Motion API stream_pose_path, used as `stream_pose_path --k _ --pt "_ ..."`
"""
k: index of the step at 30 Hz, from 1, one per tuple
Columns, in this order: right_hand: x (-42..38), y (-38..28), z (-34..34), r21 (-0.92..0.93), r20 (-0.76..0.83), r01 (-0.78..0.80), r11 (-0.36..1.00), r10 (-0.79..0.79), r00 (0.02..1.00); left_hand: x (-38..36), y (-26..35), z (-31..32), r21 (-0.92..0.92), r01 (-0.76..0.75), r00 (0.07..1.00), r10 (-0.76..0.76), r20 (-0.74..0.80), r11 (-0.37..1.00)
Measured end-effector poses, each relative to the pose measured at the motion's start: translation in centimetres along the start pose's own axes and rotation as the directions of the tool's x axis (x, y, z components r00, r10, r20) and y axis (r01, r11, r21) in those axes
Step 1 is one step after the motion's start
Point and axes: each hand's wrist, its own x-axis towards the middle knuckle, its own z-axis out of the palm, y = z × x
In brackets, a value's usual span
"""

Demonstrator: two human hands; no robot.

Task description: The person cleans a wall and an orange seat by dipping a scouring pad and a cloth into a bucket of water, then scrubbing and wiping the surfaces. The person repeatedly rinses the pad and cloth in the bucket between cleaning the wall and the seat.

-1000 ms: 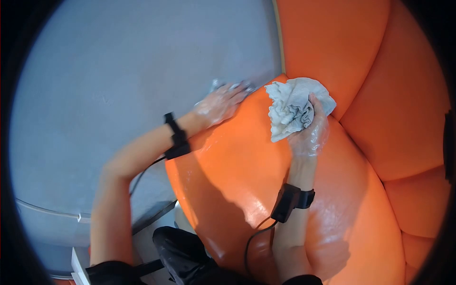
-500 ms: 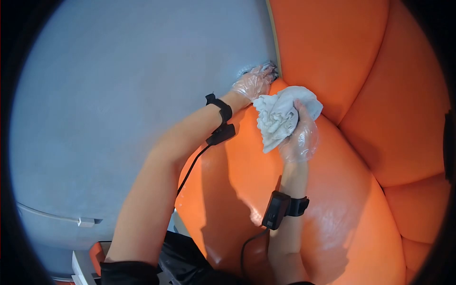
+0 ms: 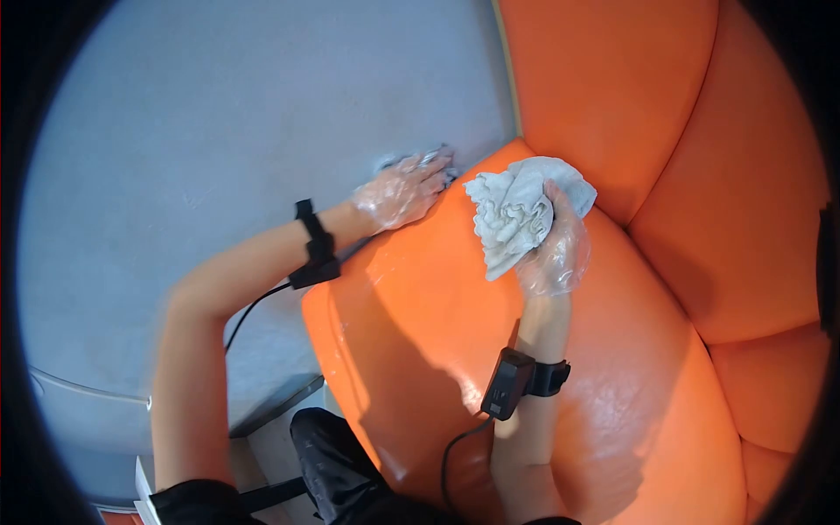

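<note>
My left hand (image 3: 404, 191), in a clear plastic glove, presses a crumpled grey cloth (image 3: 440, 157) onto the blue-grey tabletop (image 3: 219, 131). Only the cloth's edges show past the fingers. That hand is close beside the upper edge of the orange seat cushion (image 3: 420, 289). Over the cushion, my right hand (image 3: 560, 249), gloved the same way, grips a bunched white cloth (image 3: 516, 210) with the thumb on top. Folds of the cloth hang toward the left, and most of the right fingers are hidden beneath it.
An orange padded backrest (image 3: 612, 96) with dark seams curves along the right side. Black devices are strapped to the left wrist (image 3: 315, 262) and the right forearm (image 3: 509, 385), each with a cable. My dark-clothed knee (image 3: 328, 455) is below the tabletop's edge.
My left hand has slid left and slightly nearer across the tabletop with the grey cloth, away from the corner by the backrest. The right hand and white cloth have stayed almost in place.
</note>
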Motion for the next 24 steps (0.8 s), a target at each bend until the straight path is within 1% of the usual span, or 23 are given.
stream_pose_path --k 1,2,3,4,6,7,8,9,10,11,12,14,15,16,17,18,19,20,21,22,23,24 --pt "-0.2 0.1 0.3 -0.005 -0.028 0.041 0.999 -0.041 0.999 1.5 0.0 0.5 -0.003 0.001 1.0 -0.001 -0.003 1.0" --pt "-0.2 0.2 0.4 -0.012 -0.058 0.079 0.997 -0.08 0.995 3.0 0.0 0.9 -0.127 0.075 0.997 -0.078 -0.018 0.989" --pt "-0.1 0.3 0.3 -0.018 -0.06 0.077 0.997 -0.078 0.995 4.1 0.1 1.3 -0.251 0.146 0.987 -0.157 -0.023 0.957" --pt "0.0 0.3 0.2 -0.028 -0.061 0.091 0.995 -0.092 0.994 4.8 0.2 1.7 -0.257 0.149 0.987 -0.161 -0.026 0.955" --pt "0.0 0.4 0.3 -0.035 -0.064 0.095 0.995 -0.097 0.993 5.5 -0.1 2.1 -0.128 0.068 0.992 -0.08 -0.095 0.989" --pt "-0.1 0.4 0.3 -0.02 -0.058 0.091 0.996 -0.092 0.994 5.7 -0.2 3.0 -0.067 0.051 0.994 -0.057 -0.096 0.996" --pt "-0.3 0.3 0.5 0.005 -0.048 0.084 0.996 -0.083 0.995 5.6 -0.1 2.7 -0.059 0.053 0.994 -0.059 -0.093 0.997" --pt "-0.2 0.3 0.5 0.012 -0.036 0.085 0.996 -0.085 0.996 5.5 -0.1 2.4 0.05 0.049 0.998 -0.047 -0.038 0.998" --pt "-0.1 0.3 0.3 -0.023 -0.031 0.088 0.996 -0.089 0.996 5.5 0.0 2.2 0.153 0.04 0.999 -0.042 0.013 0.987" --pt "0.0 0.3 0.0 -0.066 -0.037 0.091 0.994 -0.094 0.995 5.0 0.2 1.9 0.148 0.041 0.999 -0.042 0.003 0.988" --pt "0.1 0.1 -0.1 -0.075 -0.035 0.094 0.993 -0.097 0.995 3.8 0.3 1.4 0.058 0.079 0.997 -0.078 -0.013 0.995" --pt "0.2 0.3 -0.4 -0.033 0.013 0.026 0.999 -0.025 1.0 0.2 0.7 0.9 -0.133 0.148 0.988 -0.151 -0.014 0.98" --pt "0.0 0.4 -0.2 -0.031 0.008 0.014 0.999 -0.014 1.0 -2.0 1.1 0.8 -0.128 0.151 0.986 -0.158 -0.046 0.98" --pt "-0.3 0.2 0.2 -0.052 -0.041 0.009 0.999 -0.011 0.999 -3.7 1.5 0.5 -0.129 0.152 0.987 -0.158 -0.037 0.98" --pt "-0.4 0.1 0.6 -0.073 -0.085 0.007 0.997 -0.013 0.996 -5.0 1.9 0.2 -0.158 0.208 0.973 -0.221 -0.067 0.965" --pt "-0.4 0.1 0.6 -0.07 -0.083 0.006 0.998 -0.012 0.996 -5.8 2.0 0.0 -0.188 0.261 0.954 -0.282 -0.096 0.947" --pt "-0.5 0.1 0.5 -0.058 -0.029 0.016 0.998 -0.017 0.999 -6.0 1.8 0.1 -0.09 0.206 0.966 -0.217 -0.139 0.974" --pt "-0.6 0.1 0.5 -0.042 0.023 0.024 0.999 -0.023 0.999 -5.5 1.5 -0.5 -0.084 0.206 0.967 -0.216 -0.135 0.975" --pt "-0.6 0.0 0.3 -0.041 0.024 0.024 0.999 -0.023 0.999 -4.3 1.2 -1.2 -0.003 0.112 0.993 -0.112 -0.037 0.994" --pt "-0.6 -0.2 0.0 -0.038 0.098 0.003 0.999 0.001 0.995 -2.9 1.0 -1.7 0.068 0.009 0.998 -0.013 0.068 0.998" --pt "-0.6 -0.3 -0.1 -0.04 0.17 -0.017 0.999 0.024 0.985 -1.6 0.9 -1.1 0.052 0.002 1.0 -0.003 0.022 0.999" --pt "-0.5 -0.3 -0.2 -0.045 0.169 -0.015 0.999 0.023 0.985 0.1 0.9 -0.4 0.049 0.004 1.0 -0.004 0.017 0.999"
